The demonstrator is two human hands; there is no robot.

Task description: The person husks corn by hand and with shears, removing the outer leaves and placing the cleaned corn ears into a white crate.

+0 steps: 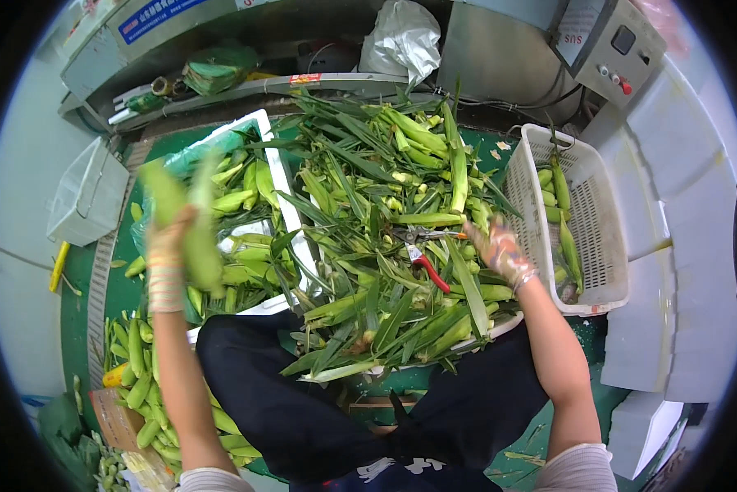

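Observation:
My left hand (pixel 169 249), in a striped knit glove, is raised over the white foam box (pixel 288 203) at left. It grips a husked-in green corn ear (pixel 201 255); motion blur hides whether the second green shape above is another ear. My right hand (pixel 502 251), in a patterned glove, has its fingers apart and seems to hold nothing. It hovers at the right side of a large heap of corn ears and leaves (pixel 356 209). Pruning shears (pixel 429 270) with a red handle lie spread on that heap, their other handle pointing at my right fingertips.
A white slotted plastic basket (pixel 596 246) with several ears stands at right. A translucent bin (pixel 92 190) is at far left. Many ears (pixel 141 363) lie by my left leg, near a cardboard box (pixel 115 418). A control box (pixel 614 49) sits above at right.

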